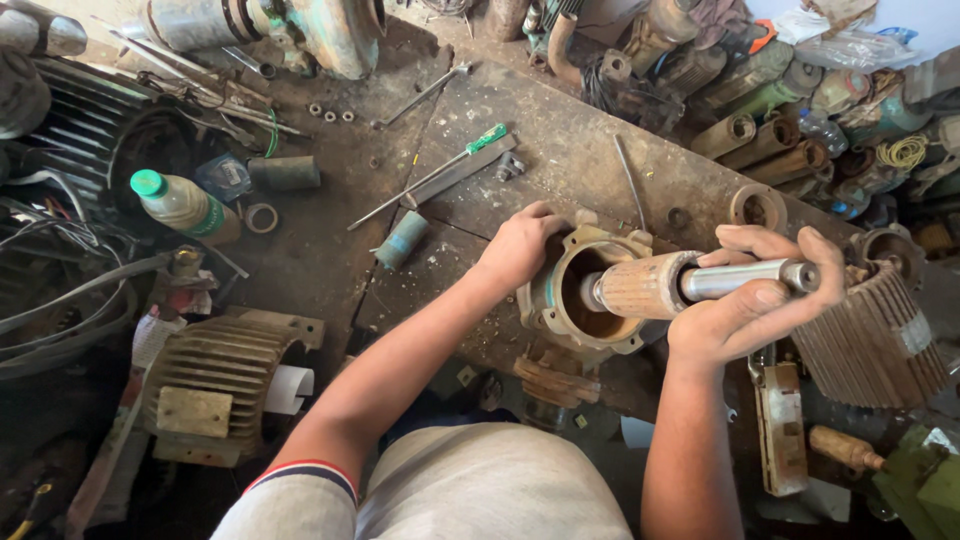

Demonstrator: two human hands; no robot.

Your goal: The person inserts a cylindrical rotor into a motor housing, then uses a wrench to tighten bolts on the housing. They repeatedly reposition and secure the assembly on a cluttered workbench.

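Note:
My left hand (520, 248) grips the rim of a rusty round motor housing (580, 330) that lies on its side on the workbench. My right hand (752, 300) is closed around the shiny steel shaft (745, 277) of a brown ribbed rotor (640, 286). The rotor's far end points into the housing's open mouth, just at the opening. Both forearms reach forward from the bottom of the view.
On the dirty workbench (350, 200) lie a green-handled screwdriver (440, 170), a metal rod (630, 182), a small grey-green cylinder (402, 240), a green-capped bottle (185, 207) and nuts. A finned motor body (215, 385) sits low left, a ribbed stator (875, 335) right, old rotors (770, 150) behind.

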